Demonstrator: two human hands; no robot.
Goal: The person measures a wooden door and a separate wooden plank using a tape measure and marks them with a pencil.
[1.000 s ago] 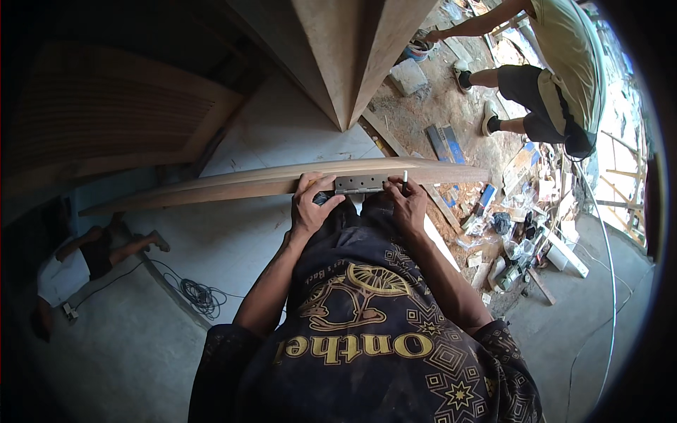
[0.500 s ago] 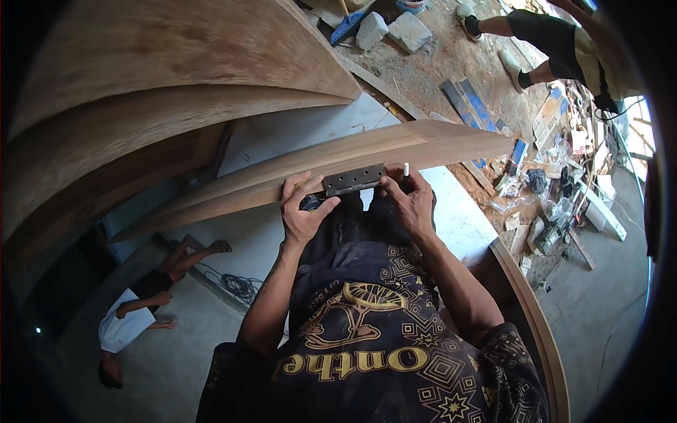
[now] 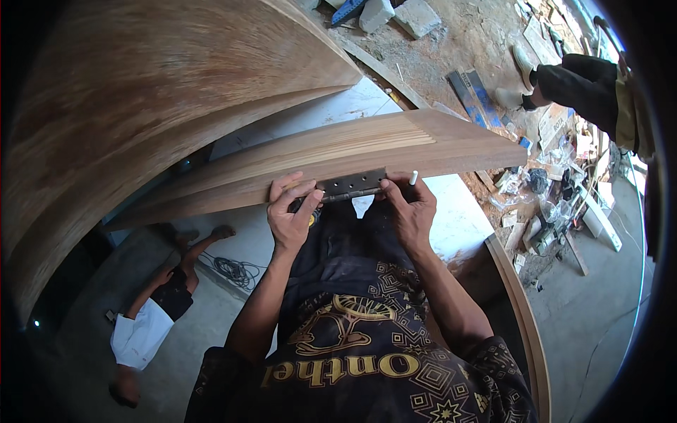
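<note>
A dark metal butt hinge (image 3: 352, 185) with several screw holes lies against the edge of a brown wooden door panel (image 3: 465, 151). My left hand (image 3: 288, 220) grips the hinge's left end, its thumb on the knuckle side and its fingers over the wood. My right hand (image 3: 412, 215) pinches the right end between thumb and forefinger. A short white stick (image 3: 414, 178), perhaps a cigarette or chalk, pokes up from between the right fingers. Partly hidden beside my left palm is a small dark and yellow object (image 3: 312, 218) that I cannot make out.
A large wooden panel (image 3: 176, 63) rises at the left. At right a person (image 3: 585, 92) stands near scattered scraps and plastic (image 3: 557, 204). Another person (image 3: 144, 331) is at lower left, near a coiled cable (image 3: 236, 271). Concrete blocks (image 3: 416, 17) lie at the top.
Both hands stay on the hinge, which sits slightly lower and more level in view. The person at right has shifted stance, and the person at lower left has moved a little.
</note>
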